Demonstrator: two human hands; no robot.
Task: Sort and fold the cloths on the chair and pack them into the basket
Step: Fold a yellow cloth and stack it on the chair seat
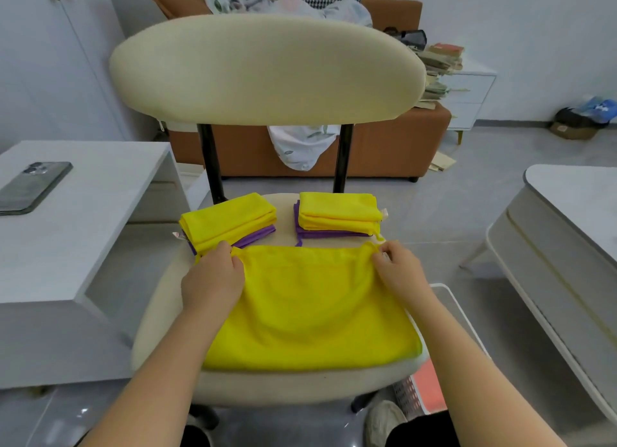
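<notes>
Two far corners of a yellow cloth (314, 316), spread flat on the cream chair seat (160, 313), are pinched: the left hand (213, 276) holds one in curled fingers (235, 263), the right hand (399, 273) the other. Behind lie two folded stacks (228, 221) of yellow and purple cloths. A white basket (444, 313) stands beside the chair, right; a phone (31, 186) rests on the desk (100, 213), left.

Yellow cloth (310, 313) flat on chair seat (157, 329); left stack (227, 221) and right stack (337, 213) folded yellow-over-purple behind; white basket (410, 396) beside seat.
</notes>
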